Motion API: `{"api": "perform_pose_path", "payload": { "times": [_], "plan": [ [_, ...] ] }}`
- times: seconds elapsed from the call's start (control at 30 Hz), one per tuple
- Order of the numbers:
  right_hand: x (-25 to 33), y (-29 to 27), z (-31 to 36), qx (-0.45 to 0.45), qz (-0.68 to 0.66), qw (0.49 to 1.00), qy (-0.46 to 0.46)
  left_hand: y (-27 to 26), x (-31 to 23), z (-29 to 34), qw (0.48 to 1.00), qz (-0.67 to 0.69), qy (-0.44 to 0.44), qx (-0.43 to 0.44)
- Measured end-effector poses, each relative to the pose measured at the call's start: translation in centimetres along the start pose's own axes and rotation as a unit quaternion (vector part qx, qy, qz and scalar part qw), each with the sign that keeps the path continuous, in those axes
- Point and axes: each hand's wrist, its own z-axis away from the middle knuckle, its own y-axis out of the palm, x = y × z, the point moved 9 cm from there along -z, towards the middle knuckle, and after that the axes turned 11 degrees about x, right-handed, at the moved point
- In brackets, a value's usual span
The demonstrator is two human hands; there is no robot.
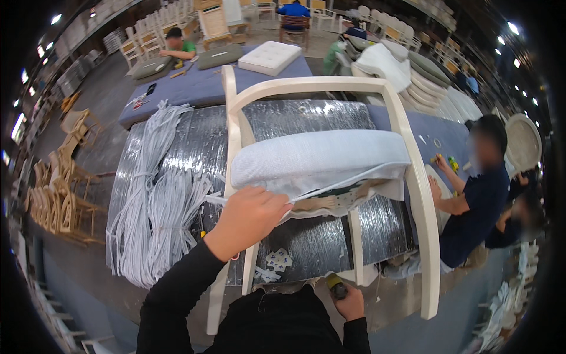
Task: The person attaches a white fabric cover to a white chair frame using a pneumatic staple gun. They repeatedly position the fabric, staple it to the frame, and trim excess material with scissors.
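Observation:
A cream wooden armchair frame (421, 206) lies tipped on the table in front of me, its pale blue upholstered seat (318, 154) facing up and away. Along the seat's near edge runs a light blue piping strip (348, 182). My left hand (250, 217) pinches this strip by the seat's left corner, fingers closed. Below the strip, loose whitish fabric (377, 192) hangs in folds with a dark patch showing. Low beside my body, my right hand (352, 304) is wrapped round a dark hand tool with an olive-yellow end (336, 284); its exact kind is unclear.
Bundles of pale fabric strips (147, 218) cover the left of the plastic-wrapped table (283, 115). Small white labels (279, 259) lie near my waist. A co-worker (483, 189) works close on the right. Cushions (271, 58) sit on a blue table behind; stacked chair frames (59, 200) stand left.

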Motion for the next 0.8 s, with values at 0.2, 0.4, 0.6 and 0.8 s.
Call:
{"api": "perform_pose_path", "payload": {
  "times": [0.2, 0.4, 0.6, 0.8],
  "plan": [
    [3.2, 6.7, 3.4, 0.056, -0.052, 0.997, 0.032, -1.8, 6.8, 2.7, 0.982, 0.175, -0.069, 0.004],
    [3.4, 8.0, 4.0, 0.084, -0.053, 0.995, 0.031, -3.5, 5.8, 3.1, 0.997, 0.015, -0.048, -0.058],
    [0.7, 9.6, -2.4, 0.079, -0.067, 0.995, 0.012, -4.4, -2.4, 0.6, 0.986, -0.061, 0.071, -0.135],
    [-0.9, 15.3, -15.6, -0.027, -0.057, 0.981, -0.185, 3.0, -10.9, -0.8, 0.979, -0.052, 0.186, 0.061]
  ]
}}
